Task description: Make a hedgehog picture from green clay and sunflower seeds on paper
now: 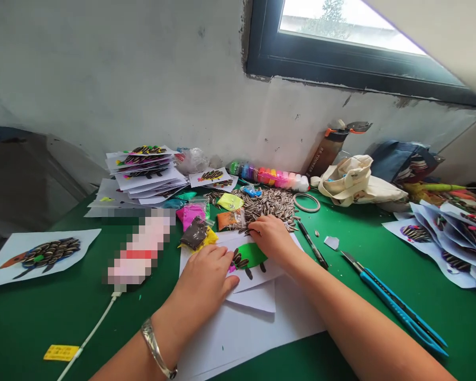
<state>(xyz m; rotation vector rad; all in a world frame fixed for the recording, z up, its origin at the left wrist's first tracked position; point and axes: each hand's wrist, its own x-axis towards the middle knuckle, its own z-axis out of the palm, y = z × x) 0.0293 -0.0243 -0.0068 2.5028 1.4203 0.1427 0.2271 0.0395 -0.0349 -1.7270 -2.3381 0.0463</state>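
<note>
Head view: we see the left hand [206, 272] and right hand [272, 238] apart, both open and pressing flat on a white paper card [259, 278], gripping nothing. On the card lie a green clay patch [252, 255] and dark sunflower seeds [238, 260]. From the hands, we find a loose seed pile [265, 206] at 12 o'clock, bags of coloured clay [191, 216] at 11 o'clock and a blue utility knife [396, 301] at 4 o'clock.

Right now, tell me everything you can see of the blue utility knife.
The blue utility knife lies flat and diagonally on the green table top, right of the right forearm. It has a long, plastic-looking body with a dark strip along it. Its metal blade is exposed, pointing up-left. Only the table visibly touches it.
</note>
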